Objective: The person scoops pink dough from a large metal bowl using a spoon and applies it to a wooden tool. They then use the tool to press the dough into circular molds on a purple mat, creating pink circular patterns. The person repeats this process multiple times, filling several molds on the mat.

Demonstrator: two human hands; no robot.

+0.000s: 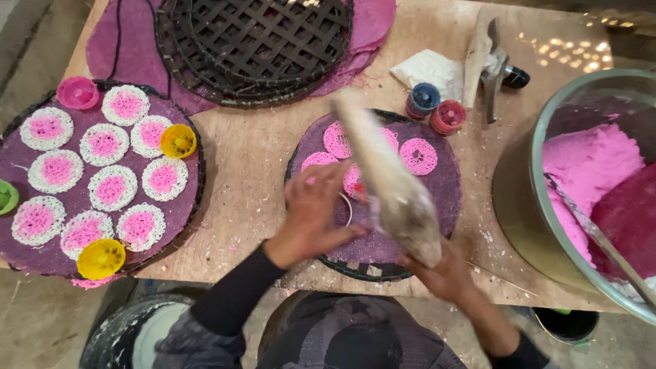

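Trays (102, 181) of pink lace discs left, bowl (547, 137) right.

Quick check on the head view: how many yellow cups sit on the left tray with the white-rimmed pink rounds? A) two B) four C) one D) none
A: the left tray carries two yellow cups, one near its right edge and one at its lower edge; the pink cup sits at its top edge.

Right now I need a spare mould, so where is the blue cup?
In the head view, the blue cup stands on the wooden table right of centre, touching the red cup, beside the white cloth.
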